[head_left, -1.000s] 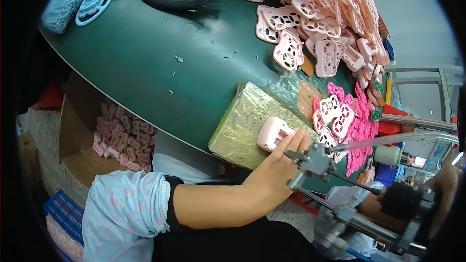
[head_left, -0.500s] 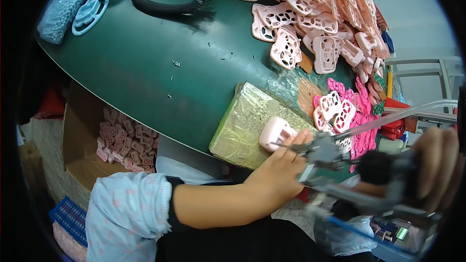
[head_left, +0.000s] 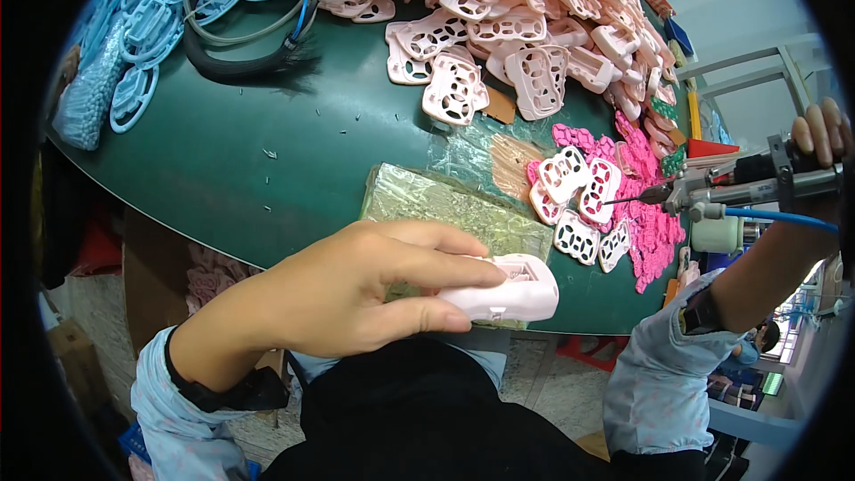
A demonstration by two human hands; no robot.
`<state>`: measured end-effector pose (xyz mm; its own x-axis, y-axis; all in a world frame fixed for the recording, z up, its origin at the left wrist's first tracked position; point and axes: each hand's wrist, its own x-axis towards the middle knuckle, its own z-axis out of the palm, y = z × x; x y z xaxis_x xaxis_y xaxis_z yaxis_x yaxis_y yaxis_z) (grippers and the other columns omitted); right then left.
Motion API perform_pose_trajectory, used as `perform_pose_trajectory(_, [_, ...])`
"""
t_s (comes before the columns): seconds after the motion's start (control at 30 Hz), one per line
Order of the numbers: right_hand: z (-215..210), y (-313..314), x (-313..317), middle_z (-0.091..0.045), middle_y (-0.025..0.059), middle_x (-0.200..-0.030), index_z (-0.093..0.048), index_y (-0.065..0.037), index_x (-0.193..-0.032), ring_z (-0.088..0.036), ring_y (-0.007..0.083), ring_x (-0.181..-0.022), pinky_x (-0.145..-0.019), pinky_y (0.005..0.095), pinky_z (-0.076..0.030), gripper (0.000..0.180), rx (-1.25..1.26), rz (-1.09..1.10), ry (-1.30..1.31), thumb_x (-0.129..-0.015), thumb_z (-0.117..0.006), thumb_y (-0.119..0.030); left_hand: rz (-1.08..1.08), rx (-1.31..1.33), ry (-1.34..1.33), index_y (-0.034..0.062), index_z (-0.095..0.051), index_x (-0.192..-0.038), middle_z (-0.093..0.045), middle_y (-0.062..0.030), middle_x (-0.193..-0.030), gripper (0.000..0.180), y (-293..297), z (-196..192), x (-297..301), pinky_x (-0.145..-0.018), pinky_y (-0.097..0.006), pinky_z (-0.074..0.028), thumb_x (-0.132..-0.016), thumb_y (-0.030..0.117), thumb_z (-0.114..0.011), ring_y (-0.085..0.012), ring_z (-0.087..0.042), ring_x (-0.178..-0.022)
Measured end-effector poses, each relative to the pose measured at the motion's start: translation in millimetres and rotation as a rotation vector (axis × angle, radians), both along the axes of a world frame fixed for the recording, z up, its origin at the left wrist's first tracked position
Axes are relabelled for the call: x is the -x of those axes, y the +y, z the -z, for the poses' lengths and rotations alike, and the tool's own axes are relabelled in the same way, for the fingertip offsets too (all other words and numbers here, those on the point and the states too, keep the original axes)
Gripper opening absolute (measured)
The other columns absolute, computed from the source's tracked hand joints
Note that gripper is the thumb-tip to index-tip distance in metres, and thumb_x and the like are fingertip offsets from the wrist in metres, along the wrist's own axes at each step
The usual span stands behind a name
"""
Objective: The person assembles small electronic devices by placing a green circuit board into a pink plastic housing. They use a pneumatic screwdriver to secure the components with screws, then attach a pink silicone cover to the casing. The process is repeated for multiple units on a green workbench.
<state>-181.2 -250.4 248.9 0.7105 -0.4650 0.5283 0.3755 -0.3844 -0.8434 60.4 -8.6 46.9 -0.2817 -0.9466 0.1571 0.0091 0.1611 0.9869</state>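
Note:
My left hand (head_left: 356, 281) grips a pale pink plastic housing (head_left: 527, 301) between thumb and fingers, above the near edge of a tape-wrapped green block (head_left: 423, 205). An opening in the housing faces up. At the far right, my right hand (head_left: 819, 134) is wrapped around a powered screwdriver (head_left: 744, 189) with a blue hose. Its thin bit points left, toward several pale pink cut-out plates (head_left: 563, 176), and stands apart from the housing. Those plates lie beside and partly on bright pink pieces (head_left: 646, 214).
Pale pink plates and shells (head_left: 534, 27) are heaped at the back. Light blue frames (head_left: 151, 31) lie at the far left, near a black braided cable (head_left: 236, 67). Small loose screws (head_left: 270, 154) dot the green table (head_left: 196, 160). A person (head_left: 757, 343) is in the right background.
My left hand has lifted the housing off the block and brought it nearer me. The screwdriver in my right hand has swung up and right, away from the housing. The view has shifted.

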Motion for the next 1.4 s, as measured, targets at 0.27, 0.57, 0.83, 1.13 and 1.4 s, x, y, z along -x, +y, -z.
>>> perform_pose_trajectory(0.27, [9.6,-4.5,26.4,-0.043,0.0038,-0.082,-0.037,0.010,-0.137,-0.048,0.0109,-0.071,-0.072,0.0284,-0.043,0.054,0.032,0.219,0.078,-0.096,-0.058,-0.017,0.361,-0.341,-0.634,0.0082,-0.076,-0.104,-0.069,-0.0202,-0.110,0.030,47.4,-46.5,-94.1,-0.085,-0.041,-0.053,-0.078,0.022,-0.079,-0.0368,-0.066,-0.101])
perform_pose_trajectory(0.57, [12.5,-9.8,50.9,-0.055,0.0216,-0.123,-0.047,0.003,-0.136,-0.055,0.0309,-0.115,-0.104,0.0460,-0.041,0.051,0.333,0.890,-0.230,-0.100,-0.045,-0.033,-0.046,-0.266,-0.511,0.0048,-0.074,-0.103,-0.071,-0.0113,-0.100,0.033,18.8,-30.5,-69.3,-0.079,-0.036,-0.053,-0.072,0.014,-0.082,-0.0285,-0.067,-0.089])
perform_pose_trajectory(0.83, [167.2,-140.8,79.6,-0.067,0.0106,-0.107,-0.067,-0.007,-0.114,-0.062,0.0241,-0.101,-0.089,0.0363,-0.049,0.036,0.712,0.824,0.436,-0.078,-0.070,-0.010,-0.046,-0.355,-0.363,0.0032,-0.073,-0.107,-0.069,-0.0122,-0.095,0.032,4.5,-10.8,-57.4,-0.074,-0.032,-0.052,-0.078,0.014,-0.080,-0.0244,-0.066,-0.083])
perform_pose_trajectory(1.13, [196.2,-181.9,36.5,-0.065,0.0115,-0.111,-0.064,-0.004,-0.110,-0.062,0.0281,-0.100,-0.090,0.0403,-0.049,0.028,0.993,0.822,0.506,-0.082,-0.067,-0.009,-0.139,-0.502,-0.307,0.0017,-0.072,-0.108,-0.069,-0.0123,-0.097,0.027,12.1,-12.0,-48.6,-0.075,-0.031,-0.052,-0.082,0.010,-0.075,-0.0221,-0.066,-0.084])
perform_pose_trajectory(1.4, [112.2,-111.8,136.5,-0.066,0.0065,-0.107,-0.059,0.000,-0.119,-0.066,0.0156,-0.096,-0.086,0.0326,-0.055,0.026,-0.203,0.767,-0.106,-0.100,-0.056,-0.017,-0.088,-0.333,-0.339,-0.0008,-0.072,-0.105,-0.069,-0.0141,-0.094,0.024,-5.4,-17.8,-23.2,-0.075,-0.031,-0.052,-0.083,0.008,-0.071,-0.0237,-0.067,-0.084])
